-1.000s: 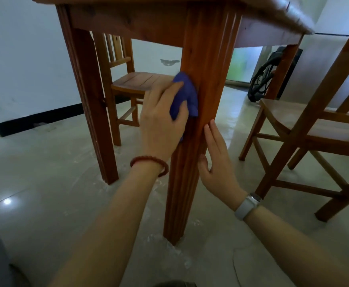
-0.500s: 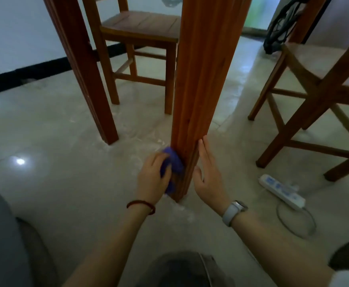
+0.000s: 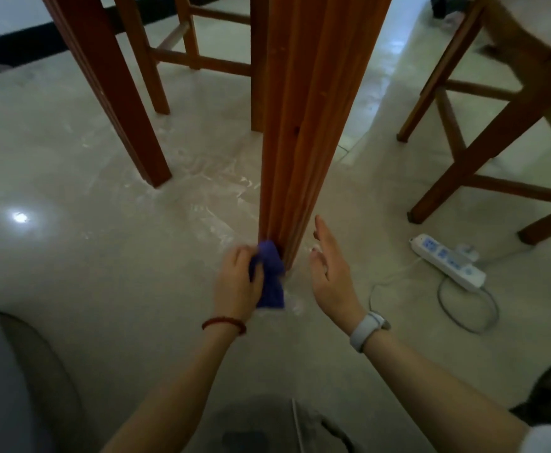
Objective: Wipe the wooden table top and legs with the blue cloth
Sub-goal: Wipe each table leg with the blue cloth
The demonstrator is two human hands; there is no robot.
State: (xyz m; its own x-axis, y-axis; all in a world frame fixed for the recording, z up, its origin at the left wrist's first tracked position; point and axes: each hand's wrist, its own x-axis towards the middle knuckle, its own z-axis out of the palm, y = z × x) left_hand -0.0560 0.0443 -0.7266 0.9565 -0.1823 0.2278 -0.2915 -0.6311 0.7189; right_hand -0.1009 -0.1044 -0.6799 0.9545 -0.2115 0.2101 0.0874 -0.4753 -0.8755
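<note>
Blue cloth [image 3: 269, 273]: one, gripped in our left hand [image 3: 238, 282] against the near table leg [image 3: 300, 125]. Our right hand [image 3: 331, 273] hovers with fingers straight; two chairs and one power strip [image 3: 447, 261] surround us

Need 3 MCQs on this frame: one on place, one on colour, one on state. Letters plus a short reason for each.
1. Where on the table leg is the blue cloth?
A. at the top, under the table top
B. at mid-height
C. at the foot, by the floor

2. What colour is the power strip on the floor?
A. black
B. white with blue sockets
C. red

3. What is the right hand doing?
A. gripping the cloth
B. open with straight fingers, beside the leg
C. holding the power strip

Answers:
1 C: the left hand holds the cloth against the bottom end of the leg.
2 B: its body is white and the sockets are blue.
3 B: the fingers are straight and hold nothing, and a gap shows between them and the leg.
</note>
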